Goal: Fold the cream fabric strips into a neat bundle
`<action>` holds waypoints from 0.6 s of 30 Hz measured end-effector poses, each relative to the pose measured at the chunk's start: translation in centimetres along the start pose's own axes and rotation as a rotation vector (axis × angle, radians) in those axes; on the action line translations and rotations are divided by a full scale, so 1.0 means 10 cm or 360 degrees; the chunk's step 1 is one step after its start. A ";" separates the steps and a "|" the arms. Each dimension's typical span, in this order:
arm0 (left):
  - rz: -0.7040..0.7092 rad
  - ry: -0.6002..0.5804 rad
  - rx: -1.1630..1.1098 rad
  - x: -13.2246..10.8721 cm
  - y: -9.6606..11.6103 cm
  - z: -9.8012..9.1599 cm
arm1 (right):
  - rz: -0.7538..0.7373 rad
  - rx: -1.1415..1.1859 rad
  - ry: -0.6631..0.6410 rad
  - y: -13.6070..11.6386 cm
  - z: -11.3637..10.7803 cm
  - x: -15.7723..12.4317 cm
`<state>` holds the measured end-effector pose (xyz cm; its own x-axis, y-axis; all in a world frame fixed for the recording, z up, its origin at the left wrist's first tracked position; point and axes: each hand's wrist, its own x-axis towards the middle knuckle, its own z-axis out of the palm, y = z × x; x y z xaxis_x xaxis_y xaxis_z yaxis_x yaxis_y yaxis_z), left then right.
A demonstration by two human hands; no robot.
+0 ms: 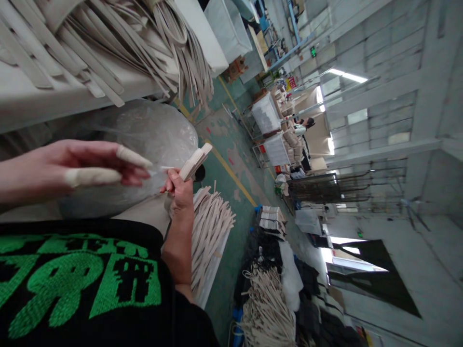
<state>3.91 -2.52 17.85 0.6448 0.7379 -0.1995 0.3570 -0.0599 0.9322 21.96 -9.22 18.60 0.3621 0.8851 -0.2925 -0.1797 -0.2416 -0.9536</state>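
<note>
My left hand [97, 166] reaches in from the left edge, with pale finger covers on two digits. Its fingers are apart, and I see nothing held in them. Farther out, my right hand [177, 185] is closed around a small stack of flat beige strips [195, 161], whose ends stick out past the thumb. Behind both hands bulges a large clear plastic bag [155, 125]. Long beige strips [119, 43] lie heaped on a white surface [21, 101] at the upper left, some hanging over its end.
The view is turned sideways. Beside my right forearm a white container [217, 270] holds more strips [210, 226]. Another strip pile [267, 303] lies at the bottom. Green floor [235, 159] with yellow lines runs between. White bins [265, 113] and a person [302, 127] are farther off.
</note>
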 end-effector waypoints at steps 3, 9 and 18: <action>-0.0012 0.0136 -0.0322 -0.05 -0.31 -0.25 | -0.0012 0.0082 -0.0128 0.02 0.07 -0.02; -0.0159 -0.0151 -0.0109 0.11 -0.68 -0.01 | -0.0010 -0.0175 -0.0267 0.12 0.26 0.03; -0.0328 -0.0396 -0.0317 0.05 -0.78 -0.06 | -0.0072 -0.0435 -0.0159 0.21 0.37 0.17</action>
<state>1.06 -1.28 10.62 0.7263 0.5334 -0.4335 0.3739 0.2226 0.9003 18.84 -6.78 16.35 0.2698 0.9290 -0.2534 0.0927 -0.2870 -0.9534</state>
